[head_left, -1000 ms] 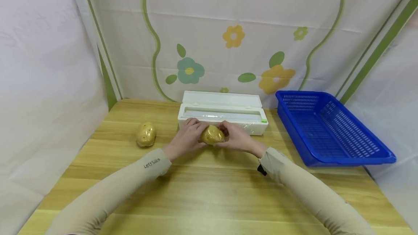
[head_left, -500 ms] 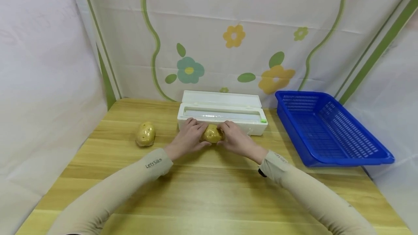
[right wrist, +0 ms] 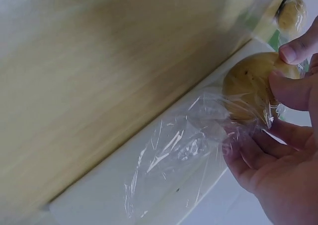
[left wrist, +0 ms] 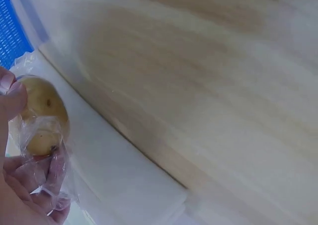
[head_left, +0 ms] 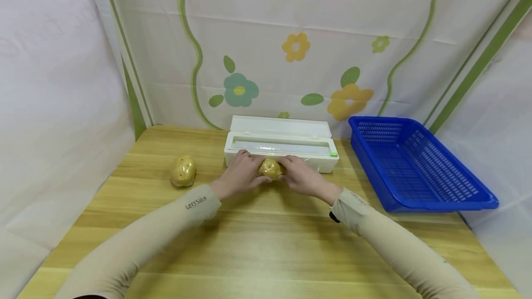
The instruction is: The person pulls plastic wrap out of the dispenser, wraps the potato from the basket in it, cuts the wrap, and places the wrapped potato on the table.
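Potato fills left grip and right grip; left sleeve reads "LetsSili…".

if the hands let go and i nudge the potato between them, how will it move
The potato would probably rock or roll unevenly, since it looks rounded but not quite a ball. The white box just beyond it may stop it rolling away. Its loose, wrinkled clear film could make it slippery or drag.

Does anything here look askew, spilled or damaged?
Nothing spilled or damaged shows. The blue basket sits at an angle to the white box, and its near right corner seems to overhang the table edge. Clear film also trails loose and crumpled from the held potato.
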